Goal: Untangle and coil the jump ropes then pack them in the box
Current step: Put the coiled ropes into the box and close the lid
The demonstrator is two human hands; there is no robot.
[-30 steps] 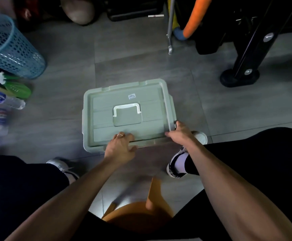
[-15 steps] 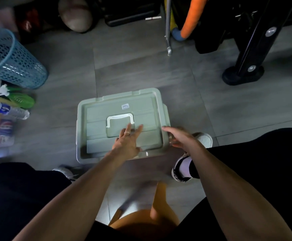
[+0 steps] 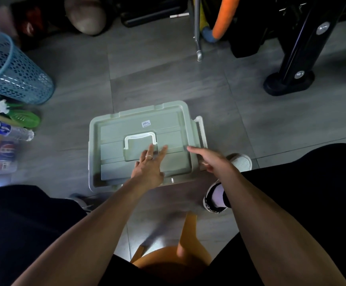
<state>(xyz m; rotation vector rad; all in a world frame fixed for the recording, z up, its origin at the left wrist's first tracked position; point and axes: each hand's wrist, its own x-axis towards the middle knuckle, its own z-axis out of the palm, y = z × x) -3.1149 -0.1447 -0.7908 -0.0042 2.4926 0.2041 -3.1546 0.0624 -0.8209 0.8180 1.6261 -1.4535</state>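
The scene is being set on a floor (image 3: 168, 75) of large grey tiles, dimly lit, with a brighter patch being cast near the bottom centre. At the left a blue perforated basket (image 3: 13, 73), a green plastic item (image 3: 26, 118) and a clear bottle (image 3: 7, 130) are being kept together. A black stand base (image 3: 287, 83), a metal pole (image 3: 197, 34) and an orange foam tube (image 3: 223, 17) are being stored along the far edge.

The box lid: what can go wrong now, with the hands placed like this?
The lid is on the box and no ropes show, so packing cannot be checked. The white side latch stands out, perhaps unlocked; lifting by the handle might drop the box. The right hand at that edge could get pinched.
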